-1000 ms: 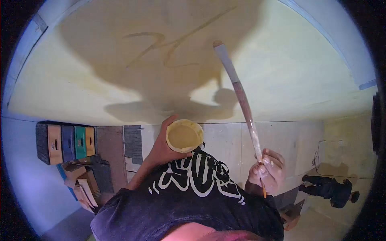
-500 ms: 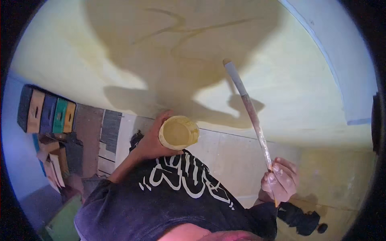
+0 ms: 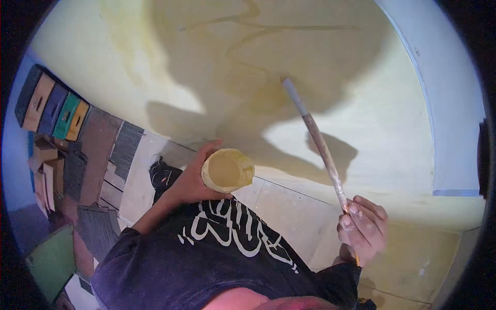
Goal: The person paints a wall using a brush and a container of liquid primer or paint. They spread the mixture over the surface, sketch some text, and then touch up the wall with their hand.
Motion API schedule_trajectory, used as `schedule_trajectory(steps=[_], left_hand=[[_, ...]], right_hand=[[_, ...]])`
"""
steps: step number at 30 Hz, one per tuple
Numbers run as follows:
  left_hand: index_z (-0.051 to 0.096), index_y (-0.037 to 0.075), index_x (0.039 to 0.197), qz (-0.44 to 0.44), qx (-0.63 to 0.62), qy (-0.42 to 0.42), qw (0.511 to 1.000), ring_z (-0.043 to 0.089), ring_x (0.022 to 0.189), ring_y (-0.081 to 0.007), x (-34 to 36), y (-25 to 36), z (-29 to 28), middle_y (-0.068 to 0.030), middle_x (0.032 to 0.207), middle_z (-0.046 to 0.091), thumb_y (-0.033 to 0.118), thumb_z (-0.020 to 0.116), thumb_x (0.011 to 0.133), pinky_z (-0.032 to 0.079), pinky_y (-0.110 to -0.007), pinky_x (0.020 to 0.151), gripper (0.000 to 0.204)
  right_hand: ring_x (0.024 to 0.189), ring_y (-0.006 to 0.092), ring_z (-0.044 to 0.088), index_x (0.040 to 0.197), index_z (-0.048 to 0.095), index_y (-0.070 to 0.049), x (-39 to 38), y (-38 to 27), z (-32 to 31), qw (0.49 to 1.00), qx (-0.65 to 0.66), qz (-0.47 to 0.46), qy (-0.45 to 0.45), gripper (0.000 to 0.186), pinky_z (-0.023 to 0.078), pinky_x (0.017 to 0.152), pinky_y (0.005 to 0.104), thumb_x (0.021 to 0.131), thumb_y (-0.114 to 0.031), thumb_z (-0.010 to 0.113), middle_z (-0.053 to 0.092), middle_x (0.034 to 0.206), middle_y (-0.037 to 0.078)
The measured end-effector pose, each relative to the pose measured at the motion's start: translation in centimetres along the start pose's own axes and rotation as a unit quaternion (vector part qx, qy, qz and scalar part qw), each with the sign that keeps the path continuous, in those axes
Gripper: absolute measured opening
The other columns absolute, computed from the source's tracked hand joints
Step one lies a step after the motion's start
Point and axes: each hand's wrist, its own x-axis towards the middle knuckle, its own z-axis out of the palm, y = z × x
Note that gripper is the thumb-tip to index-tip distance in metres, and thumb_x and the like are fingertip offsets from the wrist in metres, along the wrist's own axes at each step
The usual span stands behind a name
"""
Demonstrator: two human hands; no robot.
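Note:
My left hand (image 3: pixel 194 181) grips a small round cup (image 3: pixel 227 170) smeared with yellow paint and holds it at chest height, its mouth facing me. In my right hand (image 3: pixel 363 227) is the lower end of a long, paint-stained brush handle (image 3: pixel 320 147). The brush tip (image 3: pixel 285 82) rests against the pale yellow wall (image 3: pixel 155 57), next to darker, wet-looking strokes. My shadow falls across the wall around the brush.
A row of coloured boxes (image 3: pixel 51 106) stands at the left, with stacked boards and tiles (image 3: pixel 98 155) below them. A pale blue unpainted band (image 3: pixel 444 103) runs down the right side of the wall. Light tiled floor (image 3: pixel 289 212) lies below.
The view has swung so the wall fills more of the frame. The brush tip has moved lower and to the right on the wall, and both hands sit lower in view.

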Motion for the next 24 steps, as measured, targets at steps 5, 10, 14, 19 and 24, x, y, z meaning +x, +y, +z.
schedule_trajectory(steps=[5, 10, 14, 19, 24], left_hand=[[0.018, 0.007, 0.15, 0.016, -0.039, 0.017, 0.999, 0.048, 0.128, -0.0275, 0.0, -1.8, 1.3, -0.0157, 0.134, 0.05, 0.025, 0.095, 0.058, 0.037, -0.042, 0.11, 0.121], [0.018, 0.007, 0.149, 0.014, -0.017, 0.037, 0.999, 0.048, 0.128, -0.0273, 0.1, -1.0, 1.6, -0.0159, 0.134, 0.05, 0.023, 0.095, 0.059, 0.037, -0.042, 0.11, 0.119], [0.019, 0.005, 0.149, 0.007, -0.051, 0.049, 0.997, 0.047, 0.128, -0.0276, 0.1, -0.5, 2.0, -0.0161, 0.135, 0.049, 0.025, 0.095, 0.058, 0.037, -0.041, 0.11, 0.12], [0.019, 0.002, 0.148, 0.004, -0.024, 0.039, 0.999, 0.046, 0.13, -0.0277, 0.8, 0.8, 1.9, -0.0172, 0.136, 0.046, 0.028, 0.096, 0.055, 0.037, -0.041, 0.11, 0.124], [0.02, 0.0, 0.148, -0.001, 0.043, 0.038, 0.998, 0.046, 0.13, -0.0278, 0.5, 2.6, 1.1, -0.0172, 0.136, 0.046, 0.025, 0.096, 0.055, 0.037, -0.042, 0.11, 0.123]], right_hand=[[0.084, 0.0276, 0.072, 0.092, 0.068, 0.001, -0.8, 1.5, 0.1, 0.997, -0.027, -0.043, 0.061, 0.014, 0.063, 0.073, 0.0393, 0.079, 0.003, 0.073, 0.067, 0.101, 0.019], [0.08, 0.0254, 0.072, 0.092, 0.069, 0.0, -0.6, 2.1, -1.6, 0.992, -0.087, -0.049, 0.079, 0.01, 0.063, 0.068, 0.0362, 0.082, 0.0, 0.071, 0.067, 0.099, 0.016], [0.077, 0.0251, 0.071, 0.095, 0.069, -0.004, -1.1, 2.1, -3.0, 0.983, -0.127, -0.024, 0.131, 0.01, 0.062, 0.065, 0.0375, 0.085, -0.002, 0.068, 0.067, 0.098, 0.013], [0.08, 0.0288, 0.068, 0.107, 0.065, -0.002, -3.5, 2.0, -5.2, 0.981, -0.136, -0.021, 0.137, 0.026, 0.059, 0.072, 0.0396, 0.082, -0.001, 0.069, 0.066, 0.102, 0.016], [0.089, 0.0325, 0.066, 0.105, 0.064, -0.001, -6.6, 1.1, -2.1, 0.97, -0.132, 0.023, 0.204, 0.026, 0.06, 0.074, 0.0419, 0.08, 0.004, 0.066, 0.064, 0.108, 0.016]])
